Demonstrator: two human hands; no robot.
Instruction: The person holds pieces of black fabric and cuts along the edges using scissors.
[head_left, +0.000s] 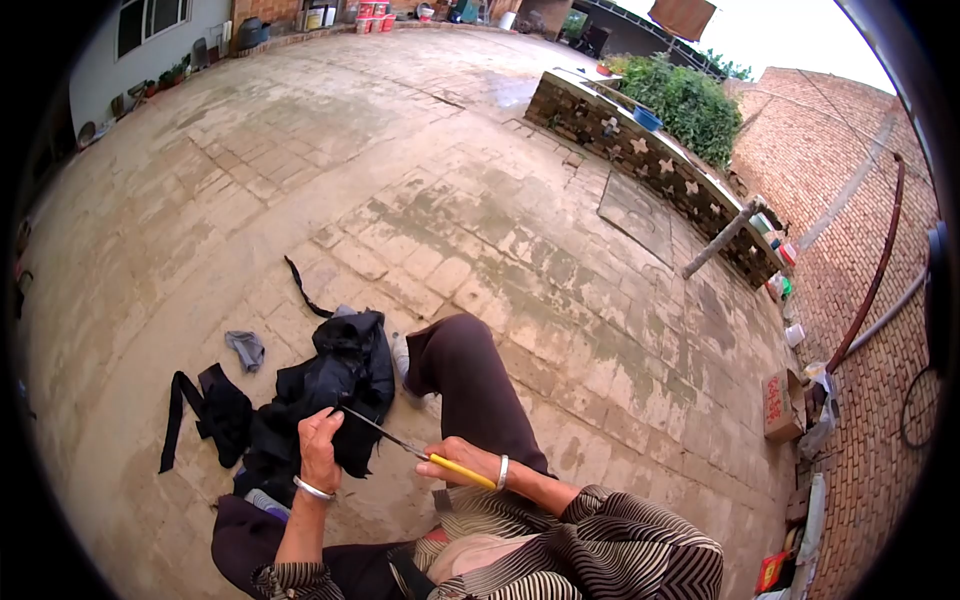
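Note:
My right hand (465,458) is closed around a pair of yellow-handled scissors (383,432), whose long blades point toward my left hand. Whether the blades are apart is too small to tell. Pinched in my left hand (320,445) is the black cloth (345,370), heaped on the ground between my legs; the scissors' tip meets it beside my left fingers. To its left lies a loose black cloth piece (225,412) with a strap. A small grey cloth (245,348) rests just above, and a thin black strip (303,287) stretches away from the heap.
Worn brick paving (420,230) surrounds me. A low patterned wall (640,150) carries a blue basin (647,118). On the right, a cardboard box (785,405) stands near the brick wall (880,300), and a post (720,238) leans on the low wall. Red-and-white buckets (375,15) stand far back.

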